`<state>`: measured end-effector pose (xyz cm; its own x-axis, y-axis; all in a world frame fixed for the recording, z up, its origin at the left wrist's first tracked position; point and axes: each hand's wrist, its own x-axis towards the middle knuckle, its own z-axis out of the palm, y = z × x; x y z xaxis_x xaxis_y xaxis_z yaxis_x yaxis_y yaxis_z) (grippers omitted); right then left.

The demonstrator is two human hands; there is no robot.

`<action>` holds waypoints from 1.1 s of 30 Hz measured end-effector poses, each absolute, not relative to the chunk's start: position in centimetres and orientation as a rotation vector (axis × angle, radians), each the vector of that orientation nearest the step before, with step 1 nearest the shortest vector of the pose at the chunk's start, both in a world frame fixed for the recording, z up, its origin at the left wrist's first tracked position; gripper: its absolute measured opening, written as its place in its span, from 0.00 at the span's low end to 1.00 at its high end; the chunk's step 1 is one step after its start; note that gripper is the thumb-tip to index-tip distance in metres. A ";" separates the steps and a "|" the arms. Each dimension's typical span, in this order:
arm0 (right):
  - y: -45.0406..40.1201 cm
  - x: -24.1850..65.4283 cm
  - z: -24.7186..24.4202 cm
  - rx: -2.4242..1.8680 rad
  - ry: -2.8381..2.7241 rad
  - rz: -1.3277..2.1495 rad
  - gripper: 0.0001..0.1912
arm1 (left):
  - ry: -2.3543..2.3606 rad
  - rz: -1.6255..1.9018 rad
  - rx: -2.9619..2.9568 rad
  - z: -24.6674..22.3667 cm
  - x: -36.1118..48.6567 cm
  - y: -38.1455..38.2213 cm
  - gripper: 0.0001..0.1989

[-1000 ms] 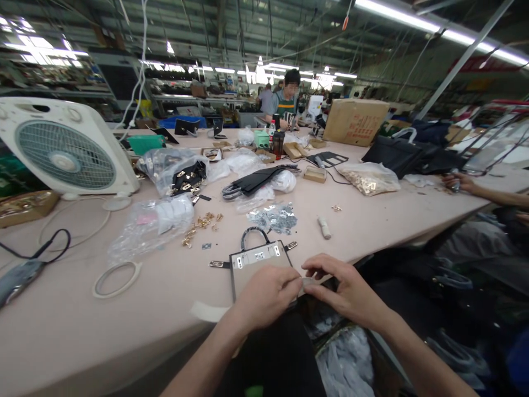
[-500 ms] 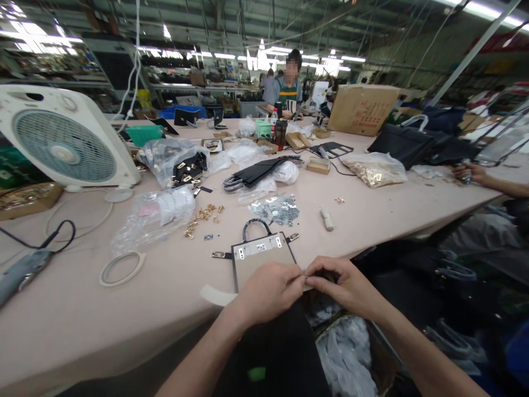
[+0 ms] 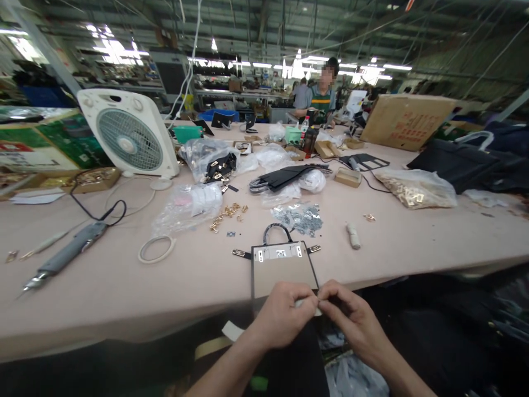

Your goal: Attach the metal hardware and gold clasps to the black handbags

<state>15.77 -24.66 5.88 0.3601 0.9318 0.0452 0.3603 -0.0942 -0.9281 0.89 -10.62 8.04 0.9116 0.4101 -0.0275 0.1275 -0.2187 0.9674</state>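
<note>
My left hand [image 3: 287,311] is closed in a pinch over the lower part of a flat bag panel. My right hand [image 3: 351,311] pinches at the same spot, its fingertips meeting the left ones. Between them is a pale strip of tape [image 3: 232,331], whose loose end shows left of my left wrist. The bag panel [image 3: 285,270] lies at the table's front edge, beige inside with dark borders. It has a black wrapped handle [image 3: 278,226], metal plates along the top, and a black tab with gold hardware on each side. Its lower edge is hidden by my hands.
A screwdriver-like power tool [image 3: 74,251] and a tape roll [image 3: 157,249] lie left. Gold fittings [image 3: 227,216] and thin metal plates [image 3: 300,218] are scattered beyond the panel. A fan [image 3: 130,138] stands back left, a carton [image 3: 407,121] back right. A person [image 3: 324,99] stands across the table.
The view has swung left, so the table's things appear further right. My hands are still pinched together at the tape, and its loose end now hangs lower beside my left forearm.
</note>
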 end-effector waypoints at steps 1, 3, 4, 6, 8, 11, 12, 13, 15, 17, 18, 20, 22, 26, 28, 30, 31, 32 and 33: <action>-24.4 15.6 5.7 -1.645 -1.168 0.720 0.10 | 0.421 0.278 1.755 7.8 0.9 -10.6 0.16; -23.9 15.2 5.5 -1.633 -1.175 0.670 0.09 | 0.437 0.301 1.703 7.2 0.9 -10.5 0.16; -23.8 15.0 5.5 -1.622 -1.191 0.629 0.08 | 0.442 0.312 1.678 6.9 0.9 -10.5 0.17; -23.8 14.9 5.5 -1.562 -1.257 0.532 0.06 | 0.475 0.336 1.615 6.1 1.1 -10.1 0.18; -23.9 15.4 5.8 -1.469 -1.317 0.440 0.05 | 0.555 0.373 1.557 5.3 1.4 -9.4 0.19; -23.2 17.5 6.6 -1.483 -1.266 0.388 0.02 | 0.671 0.482 1.658 4.1 1.8 -8.1 0.21; -22.5 18.4 6.8 -1.543 -1.223 0.405 0.02 | 0.681 0.508 1.744 3.7 1.9 -7.7 0.21; -21.6 19.4 6.9 -1.610 -1.187 0.436 0.05 | 0.677 0.513 1.843 3.2 2.1 -7.4 0.20; -19.4 21.3 6.6 -1.702 -1.167 0.508 0.11 | 0.667 0.460 2.044 2.2 2.4 -7.0 0.17; -17.0 22.9 5.7 -1.722 -1.216 0.557 0.16 | 0.688 0.372 2.218 1.2 2.8 -7.0 0.15; -16.0 23.5 5.0 -1.723 -1.243 0.578 0.17 | 0.712 0.343 2.284 0.8 2.9 -7.1 0.14; -14.4 24.2 3.7 -1.734 -1.275 0.633 0.19 | 0.746 0.324 2.355 0.2 3.0 -7.3 0.15; -13.6 24.6 2.6 -1.757 -1.276 0.691 0.20 | 0.750 0.325 2.360 0.1 3.0 -7.2 0.15; -12.9 24.7 1.6 -1.786 -1.306 0.763 0.20 | 0.740 0.332 2.316 0.4 2.9 -6.8 0.15; -12.6 24.7 1.5 -1.789 -1.318 0.775 0.20 | 0.731 0.330 2.304 0.4 2.9 -6.7 0.14; -12.4 24.7 1.3 -1.790 -1.311 0.781 0.20 | 0.729 0.331 2.301 0.3 3.0 -6.6 0.14; -12.3 24.7 1.2 -1.790 -1.306 0.787 0.20 | 0.732 0.332 2.302 0.3 3.0 -6.6 0.14; -12.3 24.8 1.2 -1.789 -1.302 0.793 0.20 | 0.736 0.333 2.303 0.2 3.0 -6.7 0.14; -12.2 24.8 1.1 -1.788 -1.302 0.799 0.19 | 0.738 0.335 2.304 0.1 3.0 -6.7 0.14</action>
